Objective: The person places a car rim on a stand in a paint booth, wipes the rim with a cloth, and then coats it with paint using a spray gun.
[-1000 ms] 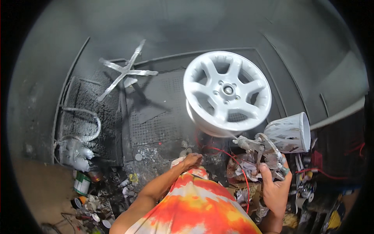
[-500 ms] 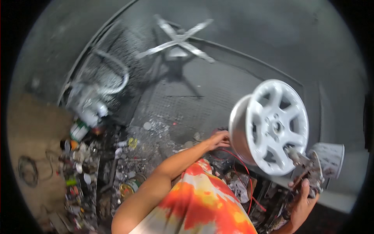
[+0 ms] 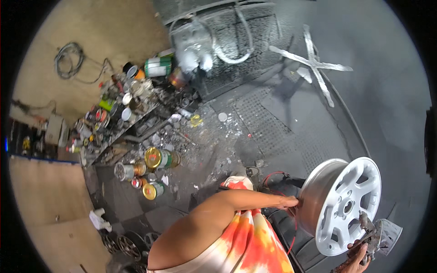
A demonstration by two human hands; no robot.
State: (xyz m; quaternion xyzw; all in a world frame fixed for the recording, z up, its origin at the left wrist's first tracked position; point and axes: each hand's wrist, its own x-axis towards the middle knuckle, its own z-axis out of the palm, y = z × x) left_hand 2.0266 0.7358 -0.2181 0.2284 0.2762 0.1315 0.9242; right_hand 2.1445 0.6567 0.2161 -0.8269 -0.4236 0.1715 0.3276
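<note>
A white-painted alloy wheel rim (image 3: 337,191) stands tilted at the lower right, its spoked face turned right. My left hand (image 3: 288,203) is at the rim's back edge with the fingers drawn together; what they grip there is hidden. Low at the right, my right hand (image 3: 359,257) is closed around a paint-smeared spray gun (image 3: 371,236). A whitish paint cup (image 3: 390,234) is attached to it, and the gun is close in front of the spokes. Near my left hand runs a red hose (image 3: 293,232).
A cluttered bench (image 3: 127,132) with cans and jars stands left. Several tins with gold lids, such as this can (image 3: 154,158), sit nearer me. A silver cross-shaped stand (image 3: 313,63) is at the back right. Bare wheels (image 3: 129,243) lie lower left. The floor (image 3: 218,150) is paint-spotted.
My view has swung left, so the bench and doors show more fully. The wheel rim and both hands now appear lower and farther right. The spray gun stays in my right hand.
</note>
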